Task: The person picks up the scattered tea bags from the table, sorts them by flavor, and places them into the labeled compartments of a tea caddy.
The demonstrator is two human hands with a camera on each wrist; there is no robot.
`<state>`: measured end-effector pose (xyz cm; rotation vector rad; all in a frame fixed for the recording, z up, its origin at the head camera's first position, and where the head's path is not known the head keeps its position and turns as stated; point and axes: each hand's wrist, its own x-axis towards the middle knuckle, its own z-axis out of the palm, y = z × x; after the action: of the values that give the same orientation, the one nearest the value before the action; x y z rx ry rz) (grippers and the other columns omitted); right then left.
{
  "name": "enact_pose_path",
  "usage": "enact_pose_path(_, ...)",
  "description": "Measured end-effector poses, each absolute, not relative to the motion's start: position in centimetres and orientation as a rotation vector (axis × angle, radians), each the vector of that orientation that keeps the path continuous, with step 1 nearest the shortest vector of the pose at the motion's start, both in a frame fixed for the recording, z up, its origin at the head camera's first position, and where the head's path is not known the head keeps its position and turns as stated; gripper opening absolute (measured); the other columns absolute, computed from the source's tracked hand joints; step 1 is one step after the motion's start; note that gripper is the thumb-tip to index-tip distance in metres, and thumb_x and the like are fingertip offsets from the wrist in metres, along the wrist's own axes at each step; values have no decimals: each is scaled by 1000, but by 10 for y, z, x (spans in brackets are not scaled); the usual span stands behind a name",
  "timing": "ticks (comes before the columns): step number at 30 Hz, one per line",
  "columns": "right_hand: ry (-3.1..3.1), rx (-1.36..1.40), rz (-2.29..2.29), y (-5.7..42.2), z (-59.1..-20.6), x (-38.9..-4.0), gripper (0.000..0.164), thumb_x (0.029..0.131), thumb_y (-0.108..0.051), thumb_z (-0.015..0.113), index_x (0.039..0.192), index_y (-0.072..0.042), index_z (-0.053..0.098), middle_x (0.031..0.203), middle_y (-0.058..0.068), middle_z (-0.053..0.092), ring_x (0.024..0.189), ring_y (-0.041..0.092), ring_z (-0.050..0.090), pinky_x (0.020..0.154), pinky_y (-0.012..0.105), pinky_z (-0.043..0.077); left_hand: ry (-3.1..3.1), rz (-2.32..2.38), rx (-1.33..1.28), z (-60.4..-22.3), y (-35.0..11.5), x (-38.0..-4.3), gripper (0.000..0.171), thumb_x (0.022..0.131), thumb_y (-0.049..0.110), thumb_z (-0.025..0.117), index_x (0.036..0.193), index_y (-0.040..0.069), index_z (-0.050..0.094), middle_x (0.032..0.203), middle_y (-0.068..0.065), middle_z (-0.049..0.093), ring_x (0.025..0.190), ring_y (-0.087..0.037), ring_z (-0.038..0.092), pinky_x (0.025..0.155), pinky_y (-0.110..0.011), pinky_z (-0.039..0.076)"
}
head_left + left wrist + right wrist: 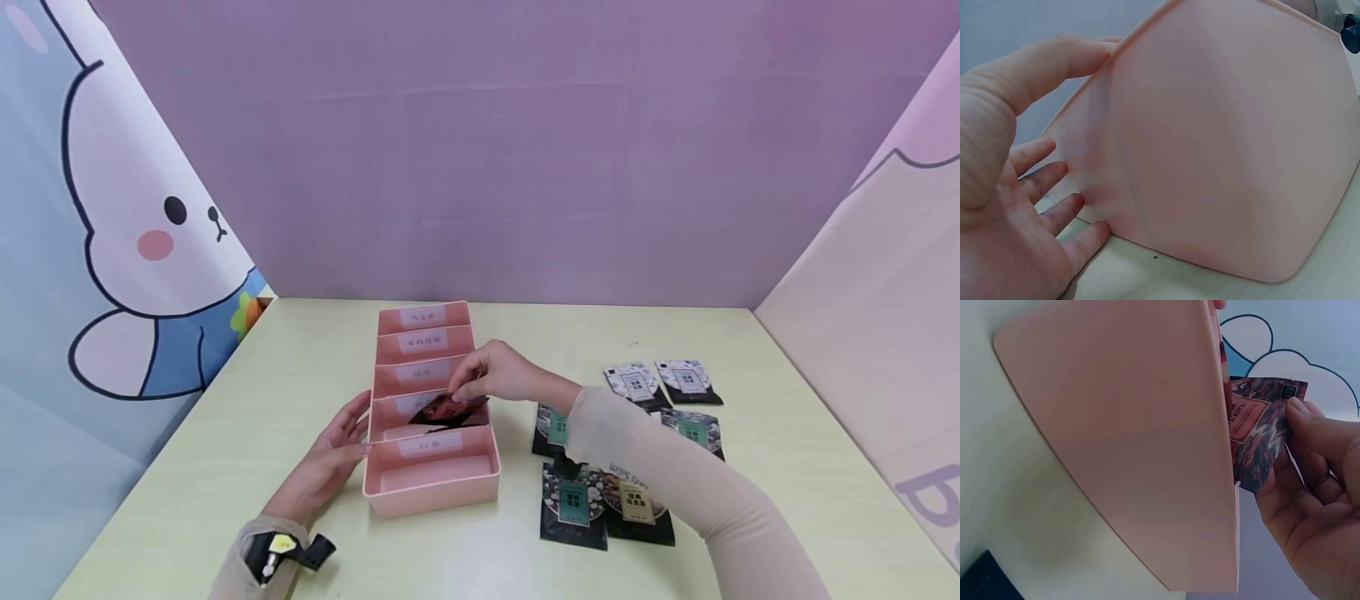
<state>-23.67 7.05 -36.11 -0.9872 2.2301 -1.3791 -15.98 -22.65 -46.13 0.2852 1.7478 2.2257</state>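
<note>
A pink divided box (435,500) with labelled compartments stands on the table. My right hand (510,372) pinches a dark red tea sachet (1254,422) marked black tea by a corner. In the head view the sachet is tilted, partly inside the second compartment from the front. Another dark edge shows below it there, too covered to identify. On the box's left side, my left hand (330,458) rests its fingertips against the wall. In the left wrist view its thumb touches the rim, and the other fingers (1063,215) are spread along the side.
To the right lie several tea sachets: white-topped ones (688,381) at the back, green-labelled ones (573,504) and a yellow-labelled one (637,504) nearer. The right forearm (675,467) hides some of them. A purple backdrop (510,167) stands behind the table, with printed side panels.
</note>
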Motion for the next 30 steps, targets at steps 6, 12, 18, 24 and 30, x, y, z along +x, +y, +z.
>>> enact_pose_path(6, 2182, -1042, -1325, 67, -366, -235, 5, 84, 2, 75, 89, 2, 76, 80, 3, 73, 70, 10, 65, 71, 28, 58, 1748, 2229, 284, -461, -226, -159, 83, 92, -6, 54, 159, 3, 5, 165, -16, 4, 149, -37, 7, 106, -23, 39)
enact_pose_path(12, 2179, -1065, -1255, 64, -368, -234, 5, 84, -1, 76, 89, 1, 77, 79, 1, 73, 71, 9, 65, 68, 25, 56, 1751, 2229, 285, -461, -226, -159, 83, 92, -6, 53, 159, 3, 6, 165, -16, 4, 147, -35, 11, 106, -23, 40)
enact_pose_path(18, 2187, -1045, -1191, 61, -372, -234, 5, 84, -3, 78, 89, -1, 77, 78, -1, 72, 69, 7, 62, 59, 21, 51, 1753, 2224, 286, -461, -226, -159, 82, 92, -6, 53, 159, 4, 6, 165, -16, 5, 146, -31, 16, 107, -24, 39)
enact_pose_path(24, 2213, -1043, -1141, 59, -375, -234, 5, 83, -2, 78, 88, -3, 78, 77, -3, 71, 68, 6, 60, 56, 21, 49, 1757, 2222, 289, -461, -226, -159, 83, 92, -5, 54, 159, 4, 6, 165, -15, 5, 146, -29, 17, 107, -24, 39)
enact_pose_path(30, 2217, -1037, -1117, 58, -373, -233, 6, 83, -3, 78, 89, -4, 78, 77, -4, 71, 70, 6, 62, 59, 20, 50, 1753, 2224, 296, -462, -226, -159, 82, 93, -5, 53, 159, 4, 6, 165, -16, 5, 145, -27, 19, 107, -24, 39)
